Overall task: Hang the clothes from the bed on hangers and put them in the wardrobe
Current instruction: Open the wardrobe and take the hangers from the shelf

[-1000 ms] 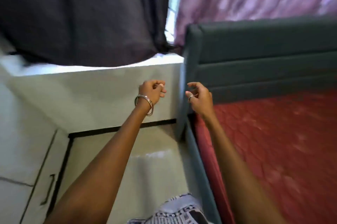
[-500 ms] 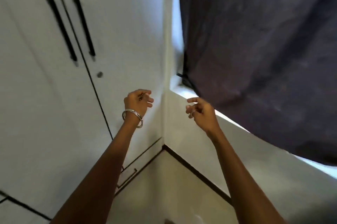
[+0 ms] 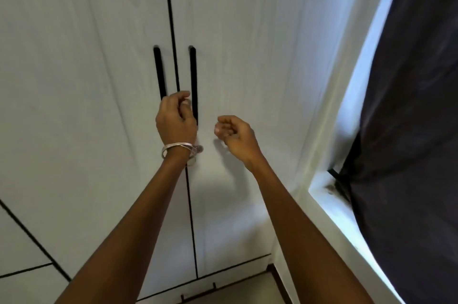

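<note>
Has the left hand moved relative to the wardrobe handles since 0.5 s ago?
Yes. The left hand is now in front of the wardrobe handles; earlier it was below and right of them.

- No text, label, brand, number or sign can be read anywhere in the view.
</note>
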